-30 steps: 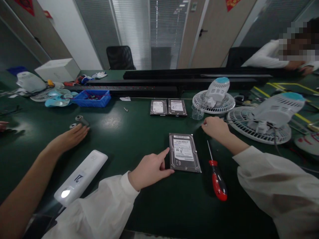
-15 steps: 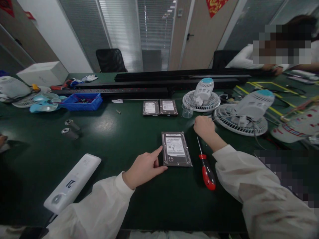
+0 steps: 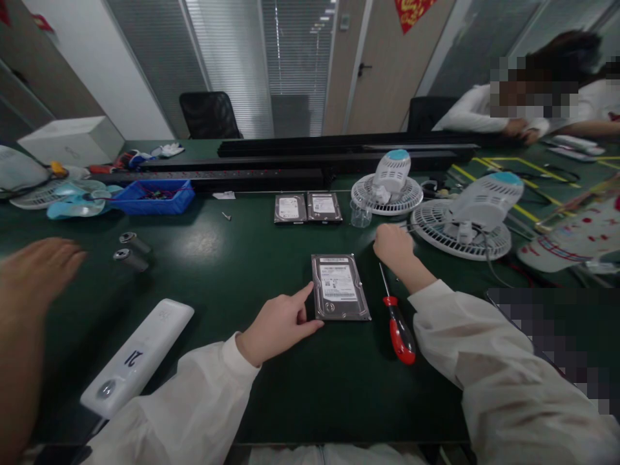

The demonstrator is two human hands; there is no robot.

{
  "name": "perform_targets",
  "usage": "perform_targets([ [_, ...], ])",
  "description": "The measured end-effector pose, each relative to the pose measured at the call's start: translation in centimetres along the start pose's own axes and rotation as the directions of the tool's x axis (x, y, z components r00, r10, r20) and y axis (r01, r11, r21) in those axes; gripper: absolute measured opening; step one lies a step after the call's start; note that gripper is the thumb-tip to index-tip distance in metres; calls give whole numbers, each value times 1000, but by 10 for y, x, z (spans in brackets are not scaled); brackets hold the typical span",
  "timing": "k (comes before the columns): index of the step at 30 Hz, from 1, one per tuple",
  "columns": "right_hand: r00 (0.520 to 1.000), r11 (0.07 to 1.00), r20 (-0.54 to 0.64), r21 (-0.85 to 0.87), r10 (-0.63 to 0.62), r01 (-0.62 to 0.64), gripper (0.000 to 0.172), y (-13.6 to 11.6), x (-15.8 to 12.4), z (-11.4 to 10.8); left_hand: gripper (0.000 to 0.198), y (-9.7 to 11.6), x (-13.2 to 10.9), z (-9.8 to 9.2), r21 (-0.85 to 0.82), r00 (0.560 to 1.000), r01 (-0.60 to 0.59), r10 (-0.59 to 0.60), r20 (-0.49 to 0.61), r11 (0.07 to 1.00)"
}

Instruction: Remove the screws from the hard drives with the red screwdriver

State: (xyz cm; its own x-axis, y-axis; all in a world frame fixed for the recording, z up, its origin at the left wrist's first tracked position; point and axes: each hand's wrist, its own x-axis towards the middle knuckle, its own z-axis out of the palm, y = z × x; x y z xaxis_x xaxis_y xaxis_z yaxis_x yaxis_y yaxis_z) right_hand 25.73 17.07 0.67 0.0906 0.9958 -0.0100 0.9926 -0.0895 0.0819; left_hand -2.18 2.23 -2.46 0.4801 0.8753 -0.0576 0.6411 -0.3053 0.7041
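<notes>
A hard drive [image 3: 338,287] lies label up on the green table in front of me. My left hand [image 3: 278,323] rests at its left side, index finger and thumb stretched out and touching its edge, the other fingers curled in. To the drive's upper right, my right hand [image 3: 393,248] is closed in a fist low over the table; whatever may be in it is hidden. A screwdriver [image 3: 401,332] with a red and black handle lies right of the drive, its shaft running up toward my right hand. A clear plastic cup [image 3: 361,214] stands just beyond that hand.
Another person's hand [image 3: 41,271] reaches in from the left. Near it are two metal cylinders [image 3: 130,259] and a white device [image 3: 138,358] marked 21. Farther back are two more hard drives [image 3: 290,208], a blue bin [image 3: 155,199] and white fan parts [image 3: 460,226].
The other person's hand has come farther in from the left edge. The view has shifted slightly; my hands keep their places by the hard drive and the cup.
</notes>
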Motion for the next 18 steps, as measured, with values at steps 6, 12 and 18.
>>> perform_targets([
  [6, 998, 998, 30, -22, 62, -61, 39, -2, -5, -9, 79, 3, 0, -3, -29, 1000, -25, 25, 11, 999],
  [12, 997, 998, 60, 22, 51, -53, 40, 2, -4, -10, 79, 5, 0, -6, -28, 999, -28, 29, 40, 999],
  [18, 991, 983, 132, 183, -28, 3, 37, 7, 5, -15, 79, 6, 0, -6, -13, 999, -15, 16, 42, 1000],
])
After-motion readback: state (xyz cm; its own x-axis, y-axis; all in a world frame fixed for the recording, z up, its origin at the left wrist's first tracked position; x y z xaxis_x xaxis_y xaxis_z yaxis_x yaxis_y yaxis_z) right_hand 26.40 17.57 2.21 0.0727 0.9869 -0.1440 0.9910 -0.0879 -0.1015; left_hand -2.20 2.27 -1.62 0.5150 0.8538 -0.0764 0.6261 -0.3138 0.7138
